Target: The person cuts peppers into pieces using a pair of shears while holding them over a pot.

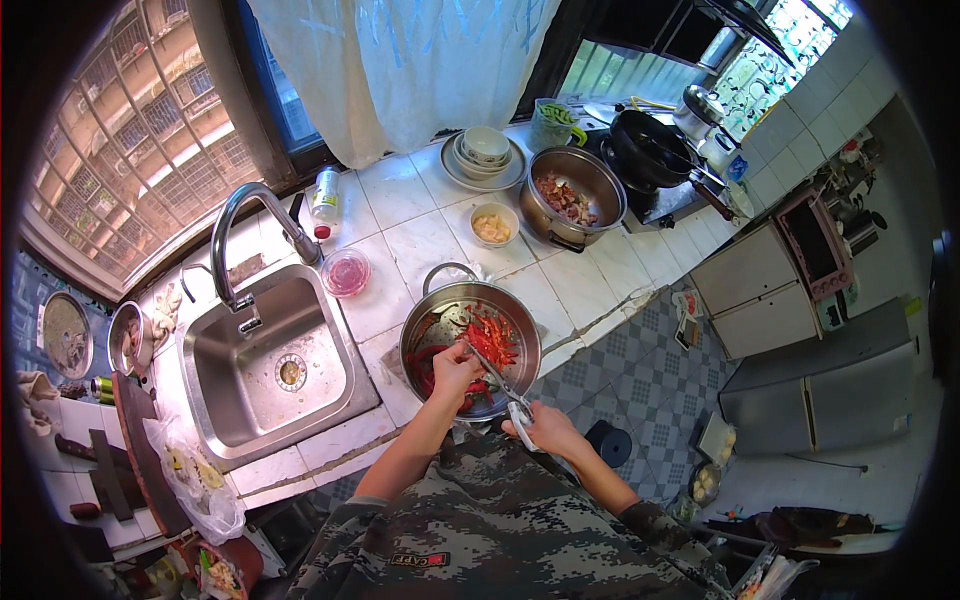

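A two-handled stainless steel pot [528,330] stands at the counter's front edge, right in front of me. Cut red chili pieces [495,339] are heaped on its far right side, and longer red chilies lie on the left and near side. My left hand [454,373] is inside the rim, fingertips pinched on a red chili largely hidden by the fingers. White-handled scissors [517,409] are in my right hand [553,431], at the pot's near right rim. Their blades reach over the pot to my left fingertips; how far they are spread is unclear.
Left of the pot is a steel sink [255,375] with a faucet [247,195]. Beyond it sit a pink-topped round container [346,272], a small bowl [495,225], stacked bowls [486,146] and a meat pot [611,191]. A wok [652,146] rests on the stove. Knives [112,472] hang far left.
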